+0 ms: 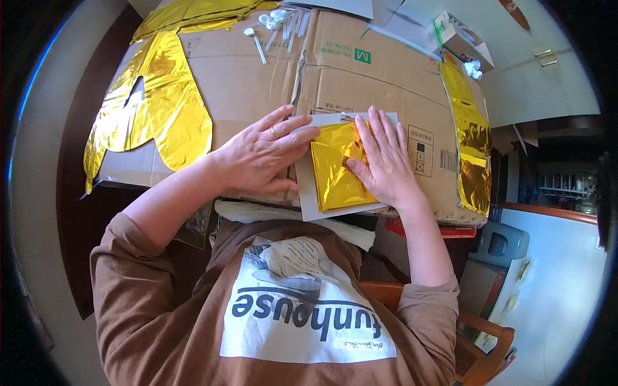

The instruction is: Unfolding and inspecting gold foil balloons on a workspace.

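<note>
A folded piece of gold foil point(335, 174) lies on a grey-white card point(309, 204), both resting on a flattened cardboard surface point(251, 83). My right hand point(383, 161) is spread flat over the right part of the foil, its fingers stretched away from me. Along the foil's left edge, my left hand point(267, 151) lies with fingers extended and apart, the fingertips reaching the foil's border. A ring point(275, 132) shows on one left finger. A small clip-like piece point(347, 118) sits at the card's far edge, partly beside my right fingers.
A gold foil letter-shaped balloon point(174, 96) lies flat at the left, with more gold foil point(193, 14) behind it. Thin clear straws point(296, 29) and white crumpled bits point(273, 19) lie at the back. A gold strip point(472, 141) hangs at the right edge, near a small box point(460, 38).
</note>
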